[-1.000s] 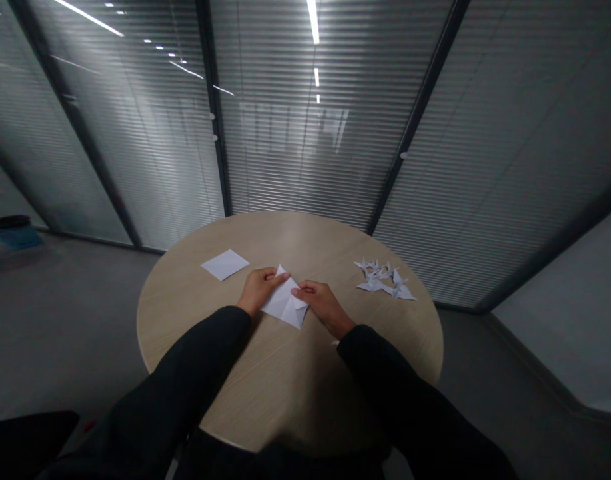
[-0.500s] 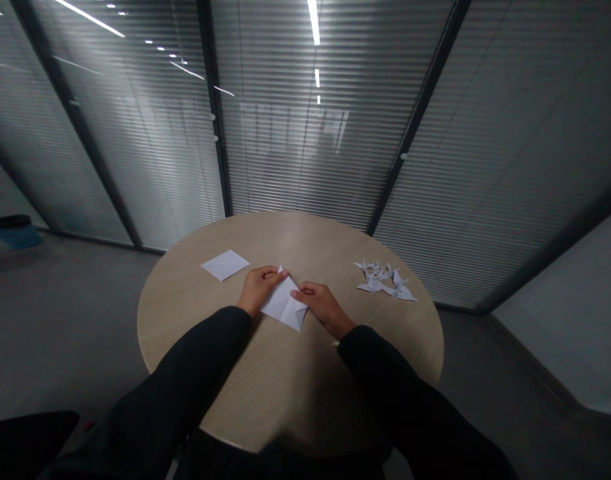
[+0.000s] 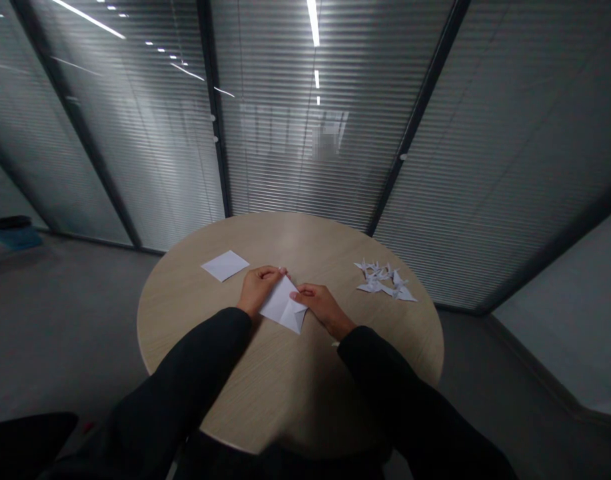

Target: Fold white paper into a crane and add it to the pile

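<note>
A partly folded sheet of white paper [image 3: 284, 311] lies between my hands near the middle of the round table. Creases and a folded flap show on its right side. My left hand [image 3: 258, 288] is closed on its far upper corner, thumb and fingers pinched together. On the right edge, my right hand [image 3: 321, 304] grips the paper with the thumb on top and the fingers curled. Part of the far corner is hidden by my left fingertips.
White paper squares [image 3: 226, 265], perhaps stacked, lie at the back left of the wooden table [image 3: 255, 407]. Several folded paper cranes [image 3: 385, 279] are clustered at the right. Glass panels with blinds [image 3: 305, 167] stand behind the table. A blue bin [image 3: 16, 235] is at the far left.
My left fingers and thumb have closed over the paper's far corner, whose tip showed before. My right hand has hardly moved.
</note>
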`<state>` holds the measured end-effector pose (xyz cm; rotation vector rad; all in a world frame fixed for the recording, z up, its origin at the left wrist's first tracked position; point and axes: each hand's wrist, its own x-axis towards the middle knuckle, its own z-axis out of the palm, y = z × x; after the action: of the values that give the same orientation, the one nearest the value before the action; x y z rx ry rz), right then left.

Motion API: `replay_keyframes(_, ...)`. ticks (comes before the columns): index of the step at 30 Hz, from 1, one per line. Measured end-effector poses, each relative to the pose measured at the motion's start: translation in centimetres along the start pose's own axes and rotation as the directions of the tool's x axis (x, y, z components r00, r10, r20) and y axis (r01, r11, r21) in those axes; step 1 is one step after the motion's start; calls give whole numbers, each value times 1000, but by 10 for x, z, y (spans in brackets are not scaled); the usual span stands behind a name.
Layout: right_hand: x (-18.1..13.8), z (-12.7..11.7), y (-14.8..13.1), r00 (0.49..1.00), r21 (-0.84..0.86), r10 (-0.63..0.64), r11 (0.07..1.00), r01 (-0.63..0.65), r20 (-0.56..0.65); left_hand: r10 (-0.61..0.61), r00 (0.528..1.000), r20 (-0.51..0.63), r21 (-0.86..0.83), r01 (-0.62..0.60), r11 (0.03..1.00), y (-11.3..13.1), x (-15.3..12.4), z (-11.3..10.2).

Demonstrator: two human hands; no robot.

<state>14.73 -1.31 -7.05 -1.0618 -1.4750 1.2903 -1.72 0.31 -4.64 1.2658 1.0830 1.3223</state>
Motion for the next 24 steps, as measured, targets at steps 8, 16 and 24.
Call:
replay_keyframes(8,2,-1,3,1000,0,19,1000,-19,5,-20,1000,-9,-68,19,998,-1,1,-1)
replay_keyframes(16,0,0,0,999,-9,21,1000,-21,27,-7,1000,-25,-121,4,993,0,-1,0)
replay_keyframes(24,1,-1,5,998,6,18,1000,-18,60,-79,994,-78,-221,60,974,3,1,-1)
